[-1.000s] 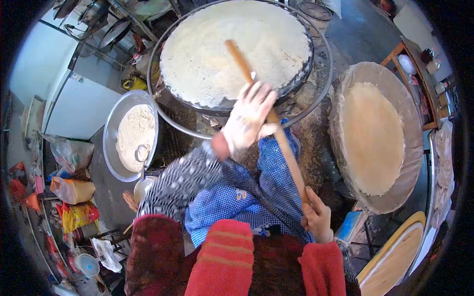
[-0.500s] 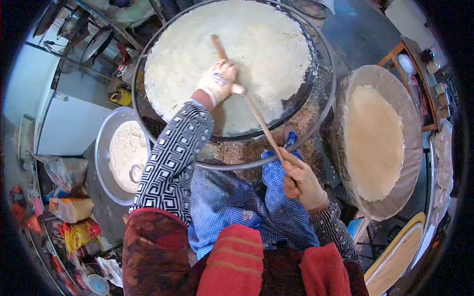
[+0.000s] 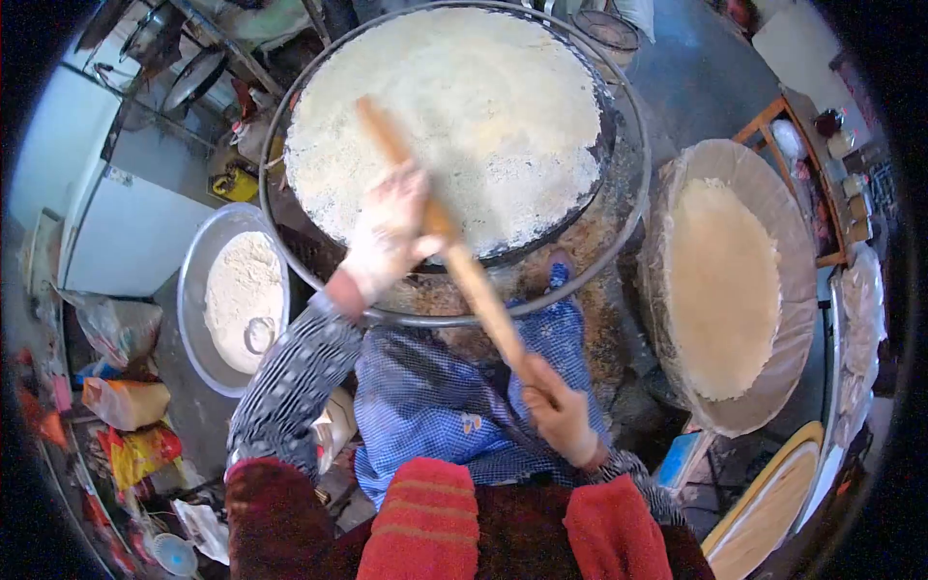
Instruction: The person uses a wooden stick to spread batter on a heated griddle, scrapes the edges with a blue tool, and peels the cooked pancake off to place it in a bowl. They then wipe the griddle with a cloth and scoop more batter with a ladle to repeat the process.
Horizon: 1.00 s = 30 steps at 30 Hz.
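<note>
A long, flat wooden spreader slants across the near left part of a large round griddle. On the griddle lies a thin, pale sheet of batter, patchy along its near edge. My left hand, in a whitish glove and smeared by motion, is closed around the middle of the spreader, its thumb across the wood. Its far end is blurred over the batter. Lower right, in front of the blue checked apron, my right hand wraps round the near end.
A metal ring surrounds the griddle. At left stands a metal basin holding a pale, floury mass. A lined basket at right holds thin round flatbreads. Boards lean lower right; bags lie lower left.
Both hands have drawn the spreader towards my body and to the left. It has turned to show a broader face. The near right edge of the batter looks whiter and patchier.
</note>
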{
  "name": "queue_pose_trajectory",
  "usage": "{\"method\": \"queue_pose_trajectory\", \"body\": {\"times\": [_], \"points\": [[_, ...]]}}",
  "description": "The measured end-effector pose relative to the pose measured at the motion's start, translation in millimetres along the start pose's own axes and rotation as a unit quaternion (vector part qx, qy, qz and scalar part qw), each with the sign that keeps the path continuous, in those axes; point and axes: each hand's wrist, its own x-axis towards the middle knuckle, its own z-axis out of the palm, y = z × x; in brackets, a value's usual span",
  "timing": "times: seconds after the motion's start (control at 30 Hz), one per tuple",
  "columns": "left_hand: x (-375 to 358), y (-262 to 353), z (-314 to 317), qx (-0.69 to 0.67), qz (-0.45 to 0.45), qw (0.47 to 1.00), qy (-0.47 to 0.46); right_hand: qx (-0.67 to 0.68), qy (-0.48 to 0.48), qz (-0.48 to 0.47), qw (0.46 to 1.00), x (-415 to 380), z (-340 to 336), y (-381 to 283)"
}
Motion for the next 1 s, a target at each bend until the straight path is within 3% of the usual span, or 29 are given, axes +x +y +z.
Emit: {"method": "queue_pose_trajectory", "body": {"times": [0.03, 0.1, 0.13, 0.17, 0.23, 0.27, 0.33, 0.47, 0.6, 0.7, 0.73, 0.8, 0.87, 0.93, 0.97, 1.0], "points": [[32, 19, 15, -0.038, 0.038, 0.998, 0.018, -0.01, -0.006, -0.001, 1.0, -3, -15, -8], [96, 55, 61, -0.079, 0.102, 0.991, 0.024, 0.133, 0.092, 0.266, 0.95, -9, -43, -38], [115, 64, 85, -0.082, 0.126, 0.989, 0.01, 0.125, 0.094, 0.268, 0.951, -5, -50, -36], [121, 65, 92, -0.089, 0.124, 0.988, 0.014, 0.224, 0.077, 0.294, 0.926, 2, -57, -32], [132, 69, 97, -0.007, 0.105, 0.988, -0.11, 0.414, 0.02, 0.33, 0.848, 6, -78, -23], [134, 66, 95, -0.006, 0.11, 0.988, -0.11, 0.417, 0.023, 0.328, 0.847, 10, -84, -12], [113, 56, 83, 0.014, 0.056, 0.991, -0.122, 0.574, -0.08, 0.312, 0.753, 8, -85, 3], [66, 30, 75, 0.062, 0.011, 0.995, -0.084, 0.599, -0.152, 0.347, 0.706, 15, -73, 0], [2, -6, 51, 0.067, -0.056, 0.995, -0.052, 0.548, -0.205, 0.367, 0.724, 30, -45, -18], [-49, -35, 31, 0.051, -0.096, 0.994, -0.02, 0.38, -0.242, 0.335, 0.828, 43, -18, -30], [-66, -36, 18, 0.033, -0.109, 0.994, 0.001, 0.381, -0.246, 0.331, 0.827, 45, -10, -35], [-98, -37, -4, 0.012, -0.124, 0.99, 0.066, 0.26, -0.208, 0.278, 0.901, 51, 1, -44], [-137, -43, -11, 0.041, -0.113, 0.988, 0.095, 0.263, -0.176, 0.292, 0.903, 55, 9, -50], [-185, -59, 18, 0.06, -0.088, 0.99, -0.093, 0.179, -0.125, 0.255, 0.942, 69, 11, -54], [-185, -54, 19, 0.059, -0.072, 0.995, -0.031, 0.146, -0.137, 0.259, 0.945, 78, 16, -58], [-180, -52, 18, 0.059, -0.07, 0.995, -0.028, 0.145, -0.135, 0.256, 0.946, 87, 24, -61]]}}
